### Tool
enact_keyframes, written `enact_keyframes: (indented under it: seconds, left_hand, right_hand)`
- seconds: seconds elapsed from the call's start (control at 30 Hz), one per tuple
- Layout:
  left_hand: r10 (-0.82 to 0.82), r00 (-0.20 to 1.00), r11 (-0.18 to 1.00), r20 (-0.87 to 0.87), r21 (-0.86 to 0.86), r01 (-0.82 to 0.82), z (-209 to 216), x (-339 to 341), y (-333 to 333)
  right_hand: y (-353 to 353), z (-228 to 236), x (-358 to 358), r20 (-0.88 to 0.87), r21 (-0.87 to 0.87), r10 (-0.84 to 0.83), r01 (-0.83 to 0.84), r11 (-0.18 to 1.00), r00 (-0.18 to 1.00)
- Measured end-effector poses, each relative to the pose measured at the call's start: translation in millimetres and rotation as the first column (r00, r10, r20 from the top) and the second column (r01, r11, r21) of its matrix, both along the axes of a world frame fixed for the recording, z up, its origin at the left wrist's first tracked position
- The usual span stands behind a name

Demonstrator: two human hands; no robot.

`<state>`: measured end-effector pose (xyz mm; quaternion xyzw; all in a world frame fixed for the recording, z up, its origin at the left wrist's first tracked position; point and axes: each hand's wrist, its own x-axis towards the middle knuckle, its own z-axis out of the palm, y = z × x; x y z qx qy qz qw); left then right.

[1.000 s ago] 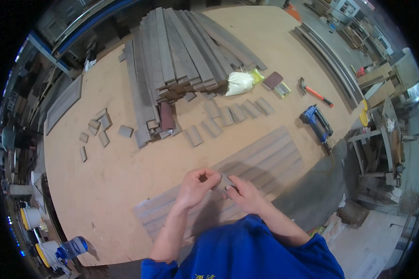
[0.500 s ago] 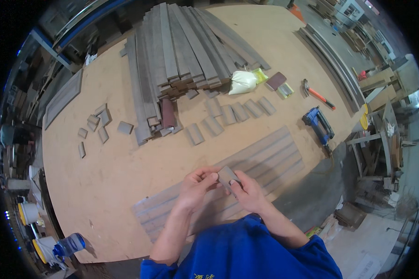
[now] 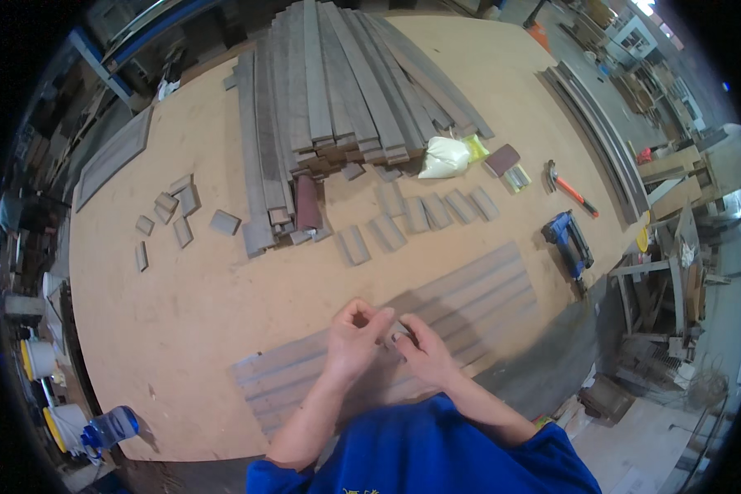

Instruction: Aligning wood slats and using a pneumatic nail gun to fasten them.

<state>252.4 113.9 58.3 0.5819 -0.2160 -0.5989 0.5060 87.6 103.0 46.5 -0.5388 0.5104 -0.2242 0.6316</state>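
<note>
Right hand [image 3: 424, 347]: thumb and fingers closed on a small grey block [image 3: 394, 331], which sits between the two hands, mostly hidden by the fingers; left hand [image 3: 354, 339]: thumb and fingertips drawn in at the block's left side; cannot tell whether they pinch it or only bear against it. Below both hands, a grey striped panel [image 3: 487, 290], lying aslant on the tabletop [image 3: 189, 329]; just beyond the hands, loose blocks [image 3: 353, 245] in uneven rows; farther beyond, a stack of long grey planks [image 3: 337, 99], with a dark red roll [image 3: 307, 202] at its near end; well to the right of the right hand, a blue nail gun [image 3: 570, 247], with a hammer [image 3: 575, 196] beyond it.
</note>
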Motion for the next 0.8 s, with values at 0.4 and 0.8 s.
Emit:
enact_keyframes:
  seconds: [0.4, 0.8]
  left_hand:
    - [-0.264, -0.023, 0.950, 0.964, 0.264, 0.167, -104, 97, -17]
    - [-0.357, 0.011, 0.921, 0.934, 0.350, 0.170, -99, 102, -15]
  right_hand:
    - [-158, -66, 64, -0.042, -0.208, -0.037, 0.027, 0.978, 0.998]
    - [-160, -56, 81, -0.352, -0.458, 0.007, -0.179, 0.871, 0.936]
